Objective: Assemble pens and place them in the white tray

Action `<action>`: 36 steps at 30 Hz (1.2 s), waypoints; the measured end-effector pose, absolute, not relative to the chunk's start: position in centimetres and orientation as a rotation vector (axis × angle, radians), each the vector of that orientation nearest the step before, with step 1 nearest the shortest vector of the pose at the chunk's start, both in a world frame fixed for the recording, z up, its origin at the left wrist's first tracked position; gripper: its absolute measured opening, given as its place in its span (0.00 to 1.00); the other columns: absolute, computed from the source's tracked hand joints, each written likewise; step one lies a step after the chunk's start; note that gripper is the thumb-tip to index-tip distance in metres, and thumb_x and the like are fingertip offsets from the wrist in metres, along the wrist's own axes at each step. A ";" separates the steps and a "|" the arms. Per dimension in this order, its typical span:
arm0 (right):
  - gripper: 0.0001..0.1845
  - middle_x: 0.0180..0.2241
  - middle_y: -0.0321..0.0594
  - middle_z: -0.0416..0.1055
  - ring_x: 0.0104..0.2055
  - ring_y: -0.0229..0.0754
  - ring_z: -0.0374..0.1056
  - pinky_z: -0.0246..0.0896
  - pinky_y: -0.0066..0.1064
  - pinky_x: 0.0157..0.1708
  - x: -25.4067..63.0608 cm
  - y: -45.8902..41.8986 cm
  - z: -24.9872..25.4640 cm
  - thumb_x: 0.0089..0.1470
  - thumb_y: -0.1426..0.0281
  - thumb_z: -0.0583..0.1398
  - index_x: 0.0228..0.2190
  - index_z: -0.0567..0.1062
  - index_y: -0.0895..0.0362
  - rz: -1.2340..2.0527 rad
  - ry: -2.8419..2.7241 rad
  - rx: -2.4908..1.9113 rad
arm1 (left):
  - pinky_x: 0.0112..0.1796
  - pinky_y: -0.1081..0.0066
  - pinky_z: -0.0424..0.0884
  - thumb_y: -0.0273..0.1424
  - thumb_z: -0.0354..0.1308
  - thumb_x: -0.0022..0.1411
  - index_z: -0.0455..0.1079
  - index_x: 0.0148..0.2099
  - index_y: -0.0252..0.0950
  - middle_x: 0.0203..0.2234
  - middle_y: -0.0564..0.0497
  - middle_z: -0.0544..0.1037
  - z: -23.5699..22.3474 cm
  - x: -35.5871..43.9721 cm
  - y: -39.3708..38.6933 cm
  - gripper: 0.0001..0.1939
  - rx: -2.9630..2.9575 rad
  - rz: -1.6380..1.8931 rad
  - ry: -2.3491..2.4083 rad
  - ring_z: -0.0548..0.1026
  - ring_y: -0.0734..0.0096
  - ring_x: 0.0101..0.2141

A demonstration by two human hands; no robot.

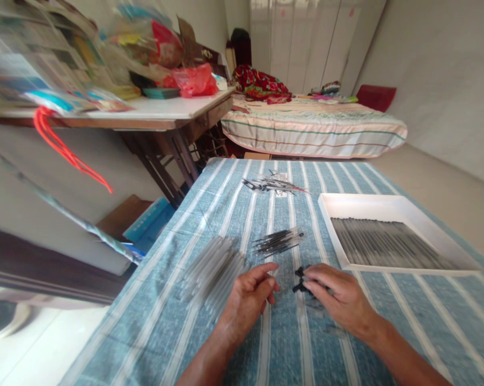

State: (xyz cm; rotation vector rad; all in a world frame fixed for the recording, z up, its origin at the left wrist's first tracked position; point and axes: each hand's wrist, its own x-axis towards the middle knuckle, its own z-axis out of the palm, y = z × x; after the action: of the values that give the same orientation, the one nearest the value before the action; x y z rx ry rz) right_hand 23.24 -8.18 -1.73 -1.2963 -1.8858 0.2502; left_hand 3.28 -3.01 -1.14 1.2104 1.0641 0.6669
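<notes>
My left hand (250,295) rests on the blue striped tablecloth (165,321) with fingers curled loosely, beside a heap of clear pen tubes (212,268); whether it holds anything is hidden. My right hand (338,297) lies palm down with its fingertips pinched on small black pen caps (300,279). A small bundle of thin dark pen refills (278,241) lies just beyond both hands. Farther back sits another scatter of dark pen parts (272,185).
A white tray (387,202) at the right holds several assembled pens in a row. A cluttered wooden table (165,112) with bags stands at the left, a bed (314,131) at the back, and cardboard and a blue box (149,220) on the floor at left.
</notes>
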 end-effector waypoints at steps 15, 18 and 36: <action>0.11 0.31 0.42 0.70 0.37 0.44 0.65 0.58 0.34 0.38 22.2 -2.6 -1.8 0.56 0.77 0.53 0.28 0.74 0.58 -0.082 -2.309 -1.794 | 0.20 0.75 0.58 0.33 0.53 0.53 0.71 0.46 0.32 0.21 0.54 0.73 -1.4 3.2 -2.6 0.19 1.237 0.695 1.123 0.65 0.77 0.18; 0.10 0.32 0.44 0.70 0.39 0.46 0.64 0.57 0.35 0.39 22.0 -1.1 -1.7 0.53 0.80 0.53 0.28 0.73 0.58 -0.115 -2.402 -1.968 | 0.19 0.75 0.59 0.33 0.54 0.52 0.71 0.45 0.32 0.20 0.55 0.72 -1.4 3.1 -2.5 0.18 1.229 0.702 1.129 0.65 0.77 0.17; 0.10 0.28 0.50 0.76 0.33 0.47 0.73 0.60 0.30 0.31 22.2 0.8 1.3 0.45 0.81 0.54 0.25 0.75 0.62 0.072 -2.869 -1.811 | 0.18 0.76 0.58 0.30 0.54 0.52 0.72 0.44 0.32 0.21 0.54 0.73 -1.2 3.0 -2.6 0.16 1.225 0.684 1.182 0.66 0.77 0.18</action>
State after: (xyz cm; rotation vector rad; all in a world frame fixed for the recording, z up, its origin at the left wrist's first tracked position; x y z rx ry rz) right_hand 22.17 0.84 1.30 -1.8106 -2.8690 0.0717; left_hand 2.98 -2.65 -1.19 1.2249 1.1816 0.6842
